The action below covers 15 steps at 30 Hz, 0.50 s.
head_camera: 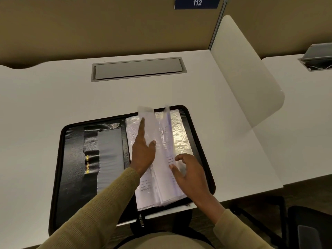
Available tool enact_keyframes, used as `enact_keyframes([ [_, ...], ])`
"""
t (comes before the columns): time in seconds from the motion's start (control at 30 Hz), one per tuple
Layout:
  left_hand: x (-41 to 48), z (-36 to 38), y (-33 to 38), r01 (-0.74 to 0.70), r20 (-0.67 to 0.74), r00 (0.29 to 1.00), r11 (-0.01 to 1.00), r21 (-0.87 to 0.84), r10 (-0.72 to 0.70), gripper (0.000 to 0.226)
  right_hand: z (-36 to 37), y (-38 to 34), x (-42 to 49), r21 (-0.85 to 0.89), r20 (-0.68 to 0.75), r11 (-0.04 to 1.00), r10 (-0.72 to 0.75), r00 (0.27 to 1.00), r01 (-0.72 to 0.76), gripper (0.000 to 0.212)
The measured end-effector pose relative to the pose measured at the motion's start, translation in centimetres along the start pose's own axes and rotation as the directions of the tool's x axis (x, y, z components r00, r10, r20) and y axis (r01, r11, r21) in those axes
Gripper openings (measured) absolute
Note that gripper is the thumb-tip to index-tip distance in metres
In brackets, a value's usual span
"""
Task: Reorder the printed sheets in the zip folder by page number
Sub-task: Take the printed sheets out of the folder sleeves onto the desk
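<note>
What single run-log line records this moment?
phase: leafing sheets | left hand: flat on sheets | right hand: at sheet edge, grip unclear | zip folder: open on desk

Counting: one zip folder; two hands showing, left hand, right hand; sheets fanning, uncountable; one hatch.

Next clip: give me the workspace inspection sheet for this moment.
Surface: white desk.
Job's things: zip folder lies open; printed sheets in plastic sleeves on its right half, some raised.
Clutter: nothing seen.
Hands: left hand flat against a raised sleeve; right hand, fingers relaxed, over the lower sleeves.
Cables: cables in the neighbouring desk's open hatch; this desk's hatch lid closed.
Surroundings: frosted divider, sign 112, chair.
</note>
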State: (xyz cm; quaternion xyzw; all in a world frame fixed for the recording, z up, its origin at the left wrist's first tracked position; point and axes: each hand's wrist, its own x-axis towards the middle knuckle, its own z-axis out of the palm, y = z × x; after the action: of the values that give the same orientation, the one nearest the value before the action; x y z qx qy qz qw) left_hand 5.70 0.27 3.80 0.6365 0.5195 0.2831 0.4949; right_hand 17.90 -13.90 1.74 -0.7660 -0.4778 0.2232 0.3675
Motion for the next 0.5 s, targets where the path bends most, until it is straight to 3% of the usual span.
enact_keyframes([
  [0.03, 0.0, 0.2, -0.1, -0.03, -0.01, 0.999, 0.998, 0.046, 0.031, 0.053, 0.2, -0.3, -0.2, 0.036, 0.03, 0.999, -0.019, 0.999, 0.018, 0.028],
  [0.1, 0.1, 0.7, 0.2, 0.044, -0.023, 0.999, 0.998, 0.043, -0.043, 0.016, 0.5, -0.7, -0.4, 0.069, 0.087, 0.997, -0.045, 0.995, 0.039, 0.031],
  [0.2, 0.4, 1.3, 0.1, 0.169, 0.022, 0.985, 0.986, 0.005, -0.169, 0.024, 0.9, -0.7, -0.7, 0.096, 0.123, 0.994, -0.06, 0.991, 0.048, 0.035],
  [0.37, 1.3, 1.1, -0.5, 0.388, 0.095, 0.921, 0.889, -0.242, -0.377, 0.022, -0.2, -1.2, -0.2, 0.284, 0.159, 0.897, 0.304, 0.939, -0.339, 0.046],
  [0.5, 1.2, 0.8, -1.1, 0.489, 0.153, 0.87, 0.776, -0.398, -0.469, 0.025, -1.4, -0.5, 0.8, 0.34, 0.233, 0.792, 0.451, 0.861, -0.507, 0.047],
])
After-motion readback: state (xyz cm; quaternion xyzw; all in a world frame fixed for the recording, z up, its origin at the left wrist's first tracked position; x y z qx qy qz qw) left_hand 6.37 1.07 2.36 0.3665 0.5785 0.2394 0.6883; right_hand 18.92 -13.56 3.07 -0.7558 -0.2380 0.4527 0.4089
